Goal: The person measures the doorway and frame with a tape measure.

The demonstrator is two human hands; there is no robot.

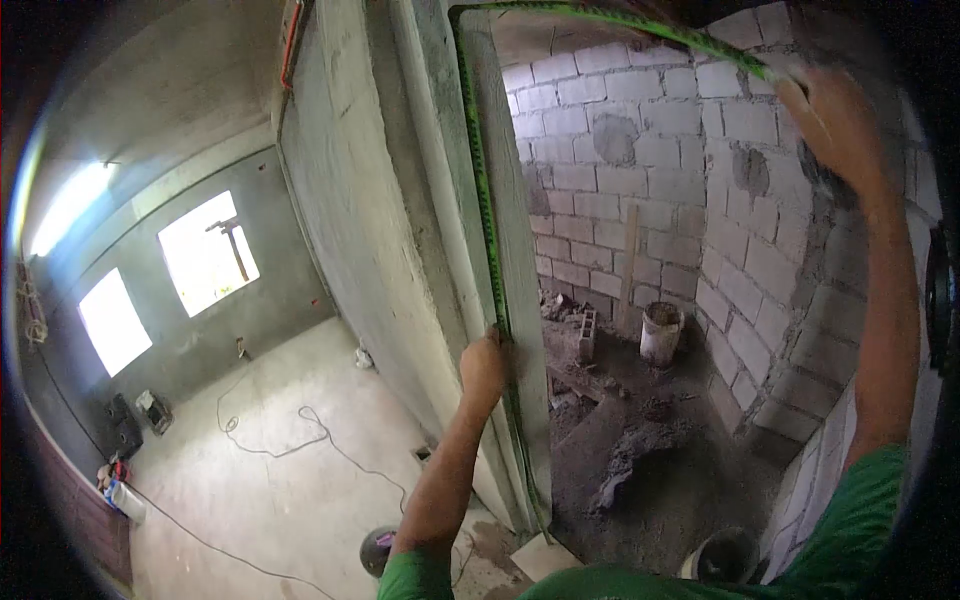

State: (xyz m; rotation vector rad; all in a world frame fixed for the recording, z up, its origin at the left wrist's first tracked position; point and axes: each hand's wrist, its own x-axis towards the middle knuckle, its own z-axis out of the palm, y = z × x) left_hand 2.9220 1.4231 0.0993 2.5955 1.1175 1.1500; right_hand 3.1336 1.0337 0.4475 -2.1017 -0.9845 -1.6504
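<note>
A green tape measure (pixel 486 215) runs down the narrow grey end face of a wall (pixel 512 240). Near the ceiling its blade bends and stretches across to the right. My right hand (pixel 835 125), raised at the upper right, is closed around that end of the tape; the hand hides whether a case is there. Lower down, my left hand (pixel 483 375) has its fingers closed on the blade and rests against the wall edge. Below this hand the blade continues toward the floor, close to the foot of the wall.
Right of the wall, a block-walled space holds a stained bucket (pixel 661 334), a hollow block (pixel 587 336), a leaning board (pixel 630 258) and a mound of mortar or rubble (pixel 640 462). Another bucket (pixel 725 556) stands near me. Left, a cable (pixel 285 450) snakes over the pale floor (pixel 240 510).
</note>
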